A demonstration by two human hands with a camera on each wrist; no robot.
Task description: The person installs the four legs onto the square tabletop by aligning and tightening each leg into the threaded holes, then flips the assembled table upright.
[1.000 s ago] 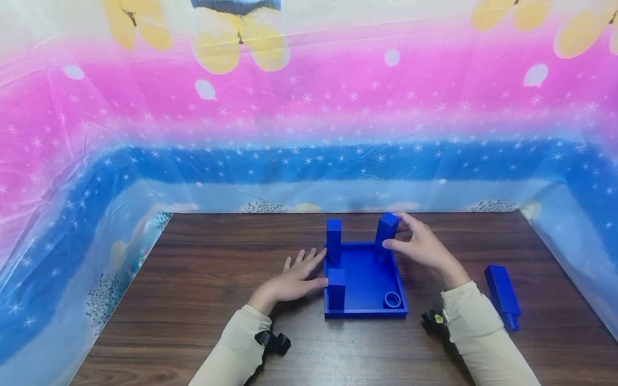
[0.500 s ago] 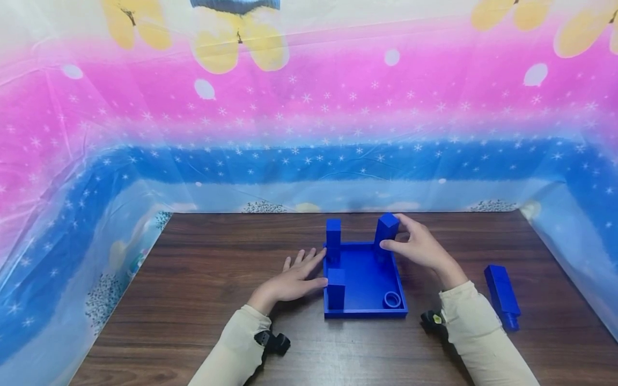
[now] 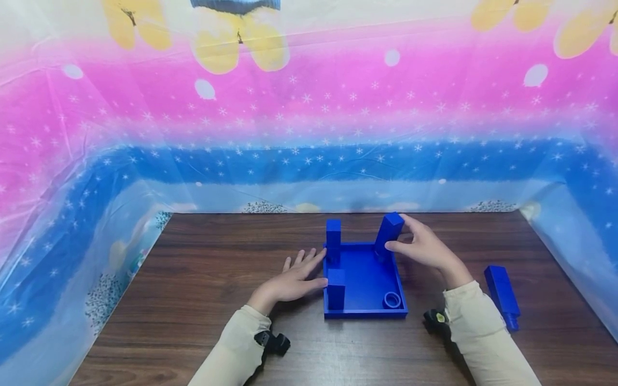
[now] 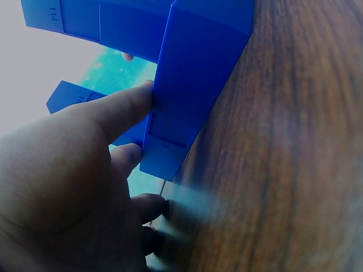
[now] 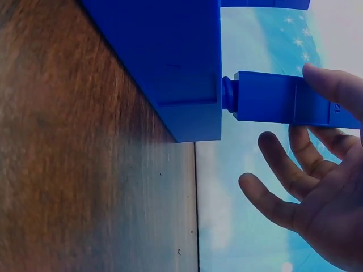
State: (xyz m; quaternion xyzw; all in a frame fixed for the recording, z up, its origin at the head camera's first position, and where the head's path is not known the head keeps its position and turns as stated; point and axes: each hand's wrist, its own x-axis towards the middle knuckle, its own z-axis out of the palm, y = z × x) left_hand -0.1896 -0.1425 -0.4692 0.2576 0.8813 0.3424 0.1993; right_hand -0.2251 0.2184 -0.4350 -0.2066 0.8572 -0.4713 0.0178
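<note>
A shallow square blue tray (image 3: 364,279) sits on the table with a blue square post upright at the far-left corner (image 3: 333,233) and another post (image 3: 336,289) at the near left. My right hand (image 3: 427,247) pinches a third blue post (image 3: 389,230) between thumb and fingers at the far-right corner. This post leans to the right; in the right wrist view its narrow round end (image 5: 228,95) meets the tray. A round raised socket (image 3: 391,300) shows at the near-right corner. Fingers spread, my left hand (image 3: 292,281) presses on the tray's left wall (image 4: 193,73).
To the right, beyond my right forearm, a loose blue post (image 3: 502,289) with a narrow round end lies on the brown wooden table (image 3: 203,279). A patterned cloth (image 3: 309,161) hangs behind the table and down both sides.
My right hand has shifted slightly right, and the top of the post it holds now leans further right. The left hand and tray stay where they were.
</note>
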